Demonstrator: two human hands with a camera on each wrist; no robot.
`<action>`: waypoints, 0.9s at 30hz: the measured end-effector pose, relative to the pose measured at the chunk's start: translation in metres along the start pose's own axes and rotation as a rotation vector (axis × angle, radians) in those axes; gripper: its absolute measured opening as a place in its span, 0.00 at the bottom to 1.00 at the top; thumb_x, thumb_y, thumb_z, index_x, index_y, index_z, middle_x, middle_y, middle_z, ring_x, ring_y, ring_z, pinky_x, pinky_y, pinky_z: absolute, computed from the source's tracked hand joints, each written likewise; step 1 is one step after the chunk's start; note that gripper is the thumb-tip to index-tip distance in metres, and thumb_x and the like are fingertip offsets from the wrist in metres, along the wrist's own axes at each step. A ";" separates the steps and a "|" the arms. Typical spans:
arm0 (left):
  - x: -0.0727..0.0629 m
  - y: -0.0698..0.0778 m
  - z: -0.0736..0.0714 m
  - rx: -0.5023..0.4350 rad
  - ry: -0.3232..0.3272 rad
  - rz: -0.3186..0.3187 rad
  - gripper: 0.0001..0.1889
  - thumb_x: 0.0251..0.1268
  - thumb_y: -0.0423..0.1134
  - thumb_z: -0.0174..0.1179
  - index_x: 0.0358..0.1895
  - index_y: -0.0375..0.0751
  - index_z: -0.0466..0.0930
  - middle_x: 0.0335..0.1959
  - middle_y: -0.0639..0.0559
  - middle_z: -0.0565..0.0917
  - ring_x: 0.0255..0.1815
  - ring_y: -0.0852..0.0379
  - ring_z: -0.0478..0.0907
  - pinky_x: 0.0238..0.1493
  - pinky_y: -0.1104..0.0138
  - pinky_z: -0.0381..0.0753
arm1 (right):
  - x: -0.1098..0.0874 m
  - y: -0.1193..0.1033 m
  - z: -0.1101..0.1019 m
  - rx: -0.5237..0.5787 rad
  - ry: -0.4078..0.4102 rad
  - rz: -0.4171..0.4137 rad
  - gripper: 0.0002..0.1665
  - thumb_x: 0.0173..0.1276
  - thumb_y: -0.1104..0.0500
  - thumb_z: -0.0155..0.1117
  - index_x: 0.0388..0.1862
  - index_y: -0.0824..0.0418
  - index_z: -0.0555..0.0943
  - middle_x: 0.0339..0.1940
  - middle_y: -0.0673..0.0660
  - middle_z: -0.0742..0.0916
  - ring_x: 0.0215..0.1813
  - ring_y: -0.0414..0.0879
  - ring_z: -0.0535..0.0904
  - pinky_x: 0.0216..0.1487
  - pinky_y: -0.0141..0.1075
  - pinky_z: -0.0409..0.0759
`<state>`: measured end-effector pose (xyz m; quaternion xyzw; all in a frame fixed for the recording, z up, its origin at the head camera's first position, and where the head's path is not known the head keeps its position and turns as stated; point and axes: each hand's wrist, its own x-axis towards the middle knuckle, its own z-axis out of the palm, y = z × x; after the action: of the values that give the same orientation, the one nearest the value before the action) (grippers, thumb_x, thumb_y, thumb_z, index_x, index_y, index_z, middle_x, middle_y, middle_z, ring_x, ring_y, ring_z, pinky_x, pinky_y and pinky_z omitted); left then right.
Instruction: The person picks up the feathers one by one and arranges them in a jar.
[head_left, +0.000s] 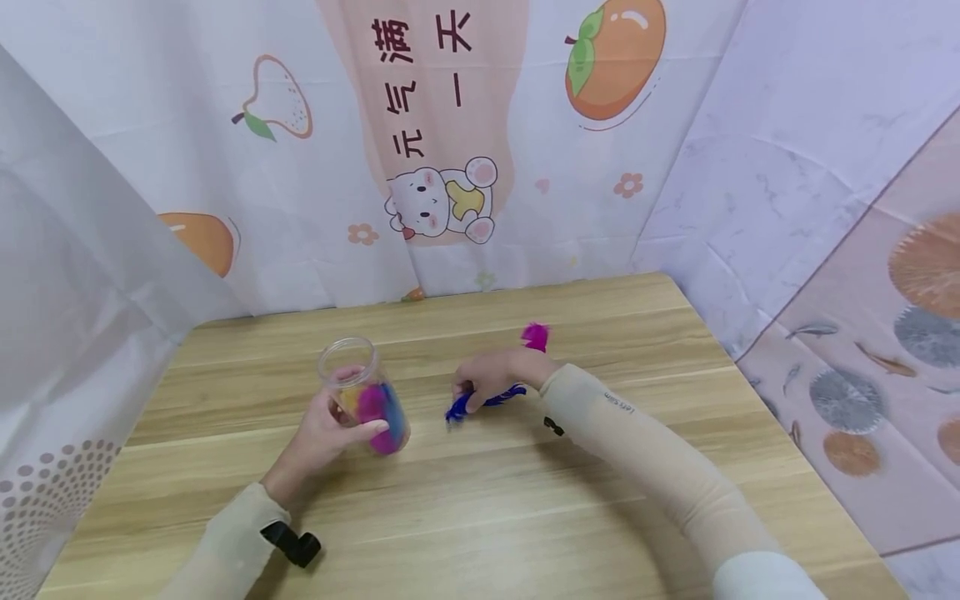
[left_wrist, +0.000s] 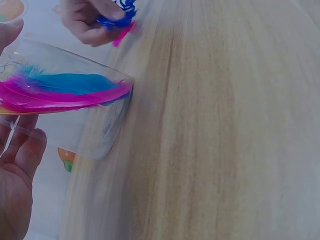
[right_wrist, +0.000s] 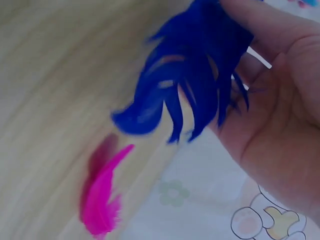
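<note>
My left hand grips a clear plastic cup, tilted, with its mouth away from me. Inside the cup lie feathers: a magenta feather, a light blue feather and something yellow. To the right, my right hand pinches a dark blue feather between thumb and fingers, over the table. Beyond that hand a loose magenta feather lies on the wood, partly hidden by my wrist in the head view.
The wooden table ends at a printed curtain along the back. More cloth hangs on the right side. Black straps with a small fitting sit at my wrist.
</note>
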<state>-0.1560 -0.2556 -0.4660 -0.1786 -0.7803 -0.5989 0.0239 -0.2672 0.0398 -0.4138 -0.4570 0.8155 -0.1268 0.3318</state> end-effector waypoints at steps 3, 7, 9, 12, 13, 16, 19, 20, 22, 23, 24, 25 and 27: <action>0.000 0.001 -0.001 0.005 -0.002 -0.010 0.37 0.57 0.25 0.72 0.69 0.38 0.64 0.57 0.46 0.81 0.56 0.55 0.80 0.56 0.68 0.79 | -0.003 -0.004 -0.005 0.072 0.011 -0.044 0.09 0.73 0.61 0.67 0.34 0.55 0.76 0.32 0.45 0.75 0.37 0.37 0.70 0.41 0.30 0.70; 0.000 0.001 -0.001 0.014 -0.003 -0.025 0.37 0.58 0.26 0.72 0.69 0.38 0.64 0.58 0.44 0.81 0.57 0.55 0.80 0.57 0.68 0.79 | -0.007 -0.010 -0.011 0.082 0.056 -0.098 0.06 0.73 0.61 0.66 0.36 0.55 0.78 0.34 0.45 0.78 0.40 0.37 0.73 0.44 0.30 0.73; 0.000 0.001 -0.001 0.019 -0.003 -0.029 0.37 0.58 0.27 0.73 0.69 0.38 0.64 0.59 0.44 0.80 0.57 0.55 0.80 0.57 0.68 0.79 | -0.008 -0.013 -0.013 0.088 0.091 -0.118 0.05 0.73 0.60 0.66 0.37 0.55 0.78 0.35 0.45 0.79 0.41 0.39 0.74 0.44 0.31 0.74; 0.000 0.001 -0.001 0.028 -0.004 -0.025 0.37 0.58 0.27 0.73 0.70 0.38 0.64 0.60 0.44 0.80 0.58 0.56 0.79 0.57 0.69 0.78 | -0.010 -0.016 -0.015 0.100 0.143 -0.148 0.03 0.73 0.59 0.67 0.40 0.54 0.80 0.36 0.45 0.82 0.41 0.40 0.76 0.44 0.31 0.75; 0.000 0.001 -0.001 0.031 -0.004 -0.023 0.37 0.58 0.27 0.73 0.70 0.38 0.65 0.60 0.44 0.80 0.58 0.56 0.79 0.57 0.69 0.78 | -0.010 -0.017 -0.016 0.113 0.154 -0.155 0.02 0.73 0.59 0.67 0.41 0.54 0.81 0.36 0.45 0.83 0.41 0.41 0.77 0.44 0.32 0.76; -0.001 0.002 -0.001 0.032 -0.004 -0.020 0.37 0.58 0.27 0.73 0.70 0.38 0.65 0.60 0.45 0.80 0.58 0.56 0.79 0.57 0.69 0.78 | -0.011 -0.020 -0.018 0.136 0.179 -0.183 0.03 0.74 0.59 0.66 0.44 0.54 0.82 0.37 0.46 0.85 0.41 0.41 0.79 0.46 0.32 0.78; -0.001 0.002 -0.001 0.032 -0.001 -0.022 0.37 0.58 0.27 0.73 0.70 0.38 0.65 0.60 0.45 0.80 0.58 0.56 0.79 0.57 0.69 0.78 | -0.012 -0.021 -0.020 0.153 0.192 -0.203 0.07 0.74 0.60 0.66 0.49 0.55 0.82 0.41 0.47 0.85 0.43 0.40 0.80 0.49 0.32 0.79; 0.000 0.002 -0.001 0.029 -0.001 -0.022 0.37 0.58 0.27 0.73 0.70 0.38 0.65 0.60 0.46 0.80 0.58 0.56 0.79 0.57 0.69 0.78 | -0.013 -0.022 -0.021 0.152 0.198 -0.208 0.08 0.74 0.60 0.65 0.50 0.55 0.81 0.42 0.47 0.85 0.44 0.40 0.80 0.50 0.32 0.79; 0.000 0.002 -0.001 0.027 0.003 -0.023 0.37 0.58 0.27 0.73 0.69 0.39 0.65 0.60 0.46 0.80 0.58 0.56 0.79 0.57 0.69 0.78 | -0.014 -0.022 -0.023 0.160 0.207 -0.212 0.11 0.75 0.60 0.65 0.53 0.56 0.80 0.44 0.48 0.85 0.46 0.40 0.81 0.52 0.32 0.79; 0.000 0.002 -0.001 0.026 0.003 -0.024 0.37 0.58 0.27 0.73 0.69 0.39 0.65 0.60 0.46 0.80 0.58 0.56 0.79 0.57 0.69 0.78 | -0.014 -0.022 -0.023 0.166 0.211 -0.211 0.12 0.75 0.60 0.65 0.54 0.56 0.80 0.45 0.49 0.85 0.46 0.41 0.81 0.52 0.33 0.79; 0.000 0.002 -0.001 0.022 0.004 -0.023 0.36 0.58 0.27 0.73 0.69 0.39 0.65 0.59 0.46 0.80 0.58 0.56 0.79 0.57 0.69 0.78 | -0.014 -0.022 -0.024 0.171 0.216 -0.211 0.12 0.75 0.60 0.65 0.55 0.56 0.80 0.45 0.49 0.85 0.46 0.41 0.81 0.53 0.33 0.80; 0.000 0.002 -0.001 0.019 0.004 -0.022 0.36 0.58 0.27 0.73 0.69 0.38 0.65 0.59 0.46 0.80 0.57 0.56 0.79 0.57 0.69 0.78 | -0.014 -0.023 -0.025 0.174 0.219 -0.213 0.13 0.74 0.60 0.65 0.56 0.56 0.80 0.46 0.50 0.85 0.46 0.41 0.81 0.53 0.33 0.80; -0.001 0.002 -0.001 0.015 0.004 -0.020 0.36 0.58 0.26 0.73 0.69 0.38 0.65 0.59 0.47 0.81 0.57 0.56 0.80 0.57 0.69 0.78 | -0.014 -0.023 -0.026 0.184 0.223 -0.218 0.13 0.74 0.61 0.65 0.56 0.57 0.80 0.46 0.50 0.86 0.46 0.42 0.82 0.52 0.33 0.80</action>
<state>-0.1549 -0.2558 -0.4639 -0.1695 -0.7864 -0.5937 0.0209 -0.2638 0.0362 -0.3768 -0.4935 0.7779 -0.2859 0.2639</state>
